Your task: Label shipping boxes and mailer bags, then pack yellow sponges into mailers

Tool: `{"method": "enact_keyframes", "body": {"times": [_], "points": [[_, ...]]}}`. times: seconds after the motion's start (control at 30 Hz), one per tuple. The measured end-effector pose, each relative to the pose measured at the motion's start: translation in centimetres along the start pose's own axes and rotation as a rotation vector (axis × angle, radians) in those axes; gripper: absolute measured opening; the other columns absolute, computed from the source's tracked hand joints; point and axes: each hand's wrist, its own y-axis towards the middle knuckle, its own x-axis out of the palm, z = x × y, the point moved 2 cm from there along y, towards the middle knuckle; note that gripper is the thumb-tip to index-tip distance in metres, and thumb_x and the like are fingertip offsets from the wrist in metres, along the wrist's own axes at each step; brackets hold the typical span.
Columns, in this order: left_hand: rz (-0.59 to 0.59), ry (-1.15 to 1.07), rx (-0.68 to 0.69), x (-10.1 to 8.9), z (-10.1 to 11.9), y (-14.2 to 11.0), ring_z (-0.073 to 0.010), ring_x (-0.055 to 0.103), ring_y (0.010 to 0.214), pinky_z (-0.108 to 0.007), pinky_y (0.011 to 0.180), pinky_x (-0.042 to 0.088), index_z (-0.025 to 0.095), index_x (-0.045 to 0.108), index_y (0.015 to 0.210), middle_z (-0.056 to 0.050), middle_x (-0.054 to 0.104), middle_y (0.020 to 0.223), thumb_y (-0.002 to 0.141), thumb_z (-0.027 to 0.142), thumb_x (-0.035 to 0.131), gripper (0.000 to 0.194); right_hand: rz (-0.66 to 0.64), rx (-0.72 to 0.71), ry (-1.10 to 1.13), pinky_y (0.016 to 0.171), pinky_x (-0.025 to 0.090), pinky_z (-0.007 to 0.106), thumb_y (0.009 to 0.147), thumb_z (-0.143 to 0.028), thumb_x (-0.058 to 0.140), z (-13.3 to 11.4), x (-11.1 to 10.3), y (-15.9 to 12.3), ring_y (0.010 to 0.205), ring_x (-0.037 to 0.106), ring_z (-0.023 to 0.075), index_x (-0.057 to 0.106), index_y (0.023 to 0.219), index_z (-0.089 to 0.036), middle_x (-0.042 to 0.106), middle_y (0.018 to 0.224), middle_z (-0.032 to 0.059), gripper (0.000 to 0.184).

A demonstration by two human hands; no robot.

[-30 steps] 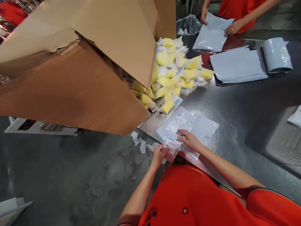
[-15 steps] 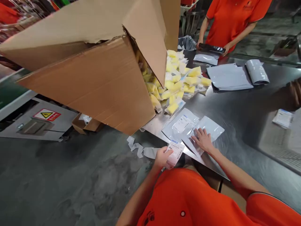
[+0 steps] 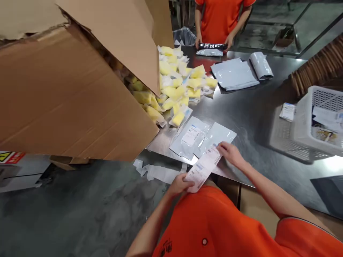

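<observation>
My left hand (image 3: 179,185) grips the lower end of a strip of printed shipping labels (image 3: 203,168) at the table's front edge. My right hand (image 3: 229,152) pinches the upper end of the strip, which stretches between both hands. Just beyond lies a grey mailer bag (image 3: 200,142) with a label stuck on it. A plain grey mailer bag (image 3: 221,134) overlaps its right side, partly behind the labels. Crumpled white backing paper (image 3: 160,174) hangs below my left hand, past the table edge.
A big cardboard box (image 3: 80,103) lies tipped at left, yellow packets (image 3: 174,92) spilling out. Farther back are stacked mailer bags (image 3: 233,75) and a rolled bag (image 3: 260,66). A white basket (image 3: 302,121) stands right, beside folded labels (image 3: 288,111). A co-worker (image 3: 218,21) handles bags opposite.
My right hand has left the plain mailer bag and taken the labels' upper end. The labels now extend longer between my hands. The view has swung right, bringing the basket into sight.
</observation>
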Motion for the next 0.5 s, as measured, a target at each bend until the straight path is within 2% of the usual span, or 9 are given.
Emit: {"method": "enact_keyframes", "body": {"times": [0.07, 0.13, 0.23, 0.33, 0.43, 0.5], "points": [[0.003, -0.006, -0.002, -0.4, -0.8, 0.5, -0.0156, 0.057, 0.065, -0.025, 0.057, 0.042, 0.013, 0.069, 0.090, -0.002, 0.066, 0.075, 0.062, 0.044, 0.080, 0.043, 0.115, 0.048, -0.022, 0.067, 0.040, 0.028, 0.086, -0.042, 0.047, 2.9, -2.6, 2.4, 0.069, 0.052, 0.0159, 0.058, 0.080, -0.019, 0.061, 0.074, 0.0021, 0.026], [0.047, 0.046, 0.010, -0.8, -1.1, 1.4, -0.0155, 0.056, 0.066, -0.025, 0.058, 0.041, 0.013, 0.069, 0.084, -0.002, 0.065, 0.074, 0.063, 0.046, 0.077, 0.039, 0.139, 0.074, -0.087, 0.066, 0.039, 0.027, 0.086, -0.043, 0.051, 5.0, -3.8, 4.8, 0.068, 0.051, 0.0154, 0.059, 0.084, -0.018, 0.060, 0.076, 0.0020, 0.026], [0.147, 0.137, 0.008, -1.2, -1.3, 2.9, -0.0142, 0.051, 0.061, -0.025, 0.056, 0.036, 0.015, 0.065, 0.072, 0.001, 0.059, 0.064, 0.062, 0.047, 0.072, 0.034, 0.028, 0.064, -0.339, 0.072, 0.040, 0.029, 0.089, -0.044, 0.053, 6.6, -2.6, 7.3, 0.078, 0.055, 0.0181, 0.062, 0.098, -0.016, 0.064, 0.089, 0.0068, 0.031], [0.199, 0.159, -0.028, -1.5, -1.8, 3.5, -0.0138, 0.046, 0.057, -0.026, 0.054, 0.034, 0.017, 0.063, 0.065, 0.002, 0.055, 0.059, 0.060, 0.044, 0.070, 0.029, -0.075, 0.074, -0.576, 0.085, 0.040, 0.039, 0.091, -0.045, 0.055, 7.3, -0.7, 8.2, 0.099, 0.057, 0.0276, 0.062, 0.116, -0.012, 0.064, 0.108, 0.0172, 0.042], [0.254, 0.175, -0.073, -1.9, -2.8, 1.9, -0.0150, 0.046, 0.057, -0.027, 0.056, 0.035, 0.017, 0.060, 0.057, 0.003, 0.051, 0.055, 0.056, 0.042, 0.071, 0.028, -0.004, 0.103, -0.641, 0.092, 0.039, 0.051, 0.087, -0.048, 0.063, 7.4, 0.1, 7.8, 0.116, 0.051, 0.0385, 0.046, 0.142, -0.015, 0.057, 0.126, 0.0235, 0.066], [0.319, 0.175, -0.103, -2.2, -3.7, -0.1, -0.0172, 0.050, 0.059, -0.029, 0.059, 0.040, 0.018, 0.059, 0.054, 0.003, 0.051, 0.053, 0.055, 0.044, 0.072, 0.029, 0.076, 0.043, -0.649, 0.099, 0.037, 0.054, 0.087, -0.048, 0.062, 6.9, 0.9, 6.8, 0.129, 0.041, 0.0409, 0.031, 0.151, -0.016, 0.048, 0.140, 0.0237, 0.078]]}}
